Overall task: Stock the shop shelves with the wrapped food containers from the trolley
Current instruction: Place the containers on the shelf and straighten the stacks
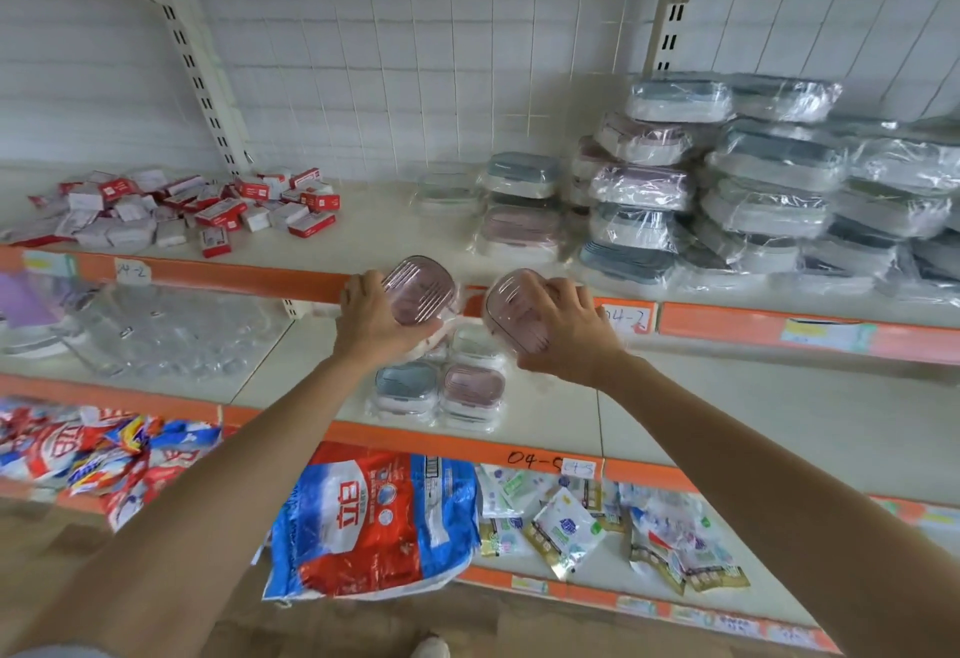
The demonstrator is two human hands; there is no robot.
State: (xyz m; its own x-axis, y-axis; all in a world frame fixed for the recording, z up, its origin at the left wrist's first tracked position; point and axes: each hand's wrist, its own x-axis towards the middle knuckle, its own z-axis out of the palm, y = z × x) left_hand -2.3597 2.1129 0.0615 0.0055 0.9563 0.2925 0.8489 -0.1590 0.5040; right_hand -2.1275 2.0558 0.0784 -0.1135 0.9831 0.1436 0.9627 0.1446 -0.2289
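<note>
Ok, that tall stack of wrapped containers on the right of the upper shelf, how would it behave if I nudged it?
The tall stack would probably shift easily: its containers sit offset, not squarely aligned. The glossy plastic wrap looks slippery, so layers may slide over each other. The containers look light, judging by each hand, left hand and right hand, holding one alone.

Bright, even, diffuse light with weak shadows; glare glints on plastic wrap at right; wide-angle bending and softness toward the frame edges.

Upper shelf [363, 234], small red-white boxes [208, 210], wrapped container stacks [753, 179]
</note>
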